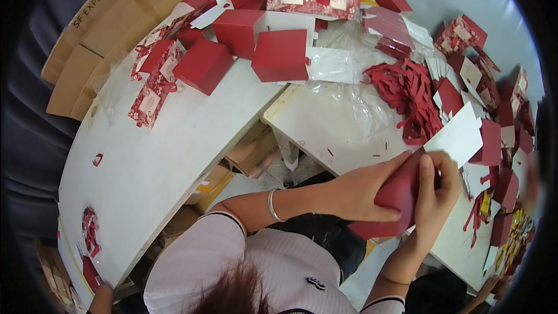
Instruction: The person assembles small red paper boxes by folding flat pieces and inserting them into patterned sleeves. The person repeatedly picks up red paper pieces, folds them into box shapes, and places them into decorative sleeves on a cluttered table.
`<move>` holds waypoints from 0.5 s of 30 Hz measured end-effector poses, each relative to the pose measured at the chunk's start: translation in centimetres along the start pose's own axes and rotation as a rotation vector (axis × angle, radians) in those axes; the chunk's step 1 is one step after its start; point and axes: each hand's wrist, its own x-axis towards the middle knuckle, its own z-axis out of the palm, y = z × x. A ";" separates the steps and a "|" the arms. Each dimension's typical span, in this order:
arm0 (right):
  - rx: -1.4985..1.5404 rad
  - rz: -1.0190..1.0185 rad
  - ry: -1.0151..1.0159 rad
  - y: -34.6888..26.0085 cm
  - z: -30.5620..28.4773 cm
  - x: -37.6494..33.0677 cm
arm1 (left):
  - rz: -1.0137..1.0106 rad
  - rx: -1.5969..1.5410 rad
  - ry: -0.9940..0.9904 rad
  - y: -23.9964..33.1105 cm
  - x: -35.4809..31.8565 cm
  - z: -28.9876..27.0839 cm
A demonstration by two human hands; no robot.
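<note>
Just above the near edge of the right-hand table I hold a red folded-card box (402, 185) with a white inner flap (459, 138) sticking out at its upper right. My left hand (363, 191), with a silver bangle on the wrist, is closed around the box's left side, thumb across its face. My right hand (439, 191) grips the right side, its thumb up against the card and its fingers curled. Its fingertips are partly hidden. Beyond my hands lies a heap of red ribbon strips (410, 94).
Red boxes (279, 55) with white flaps and floral-patterned boxes (152, 94) stand along the far side. More boxes (489, 142) crowd the right edge. Clear plastic (367, 110) lies mid-table. A gap separates the white tables. Other people's hands (102, 299) show at both lower corners.
</note>
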 end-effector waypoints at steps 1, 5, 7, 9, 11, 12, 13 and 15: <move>-0.035 -0.018 -0.057 0.2 -0.5 0.5 | -0.037 -0.139 -0.028 -0.2 0.3 -0.4; -0.033 -0.346 0.082 2.4 -3.4 1.1 | -0.282 -0.835 0.091 0.0 1.3 -2.9; -0.121 -0.383 -0.126 4.0 -4.4 -0.7 | -0.368 -0.896 0.141 -0.5 1.6 -4.3; -0.331 -0.360 -0.269 4.2 -3.2 -1.9 | -0.463 -0.904 0.110 -0.3 1.6 -4.7; -0.456 -0.426 -0.341 4.2 -3.1 -1.9 | -0.509 -0.848 0.071 -0.7 2.2 -4.7; -0.487 -0.455 -0.362 4.2 -3.2 -1.7 | -0.565 -0.874 0.061 -0.1 2.3 -5.1; -0.408 -0.427 -0.401 4.2 -3.4 -1.7 | -0.600 -0.924 0.058 -0.2 2.4 -5.7; -0.244 -0.377 -0.475 4.2 -3.9 -1.6 | -0.649 -0.895 0.092 0.6 2.7 -5.6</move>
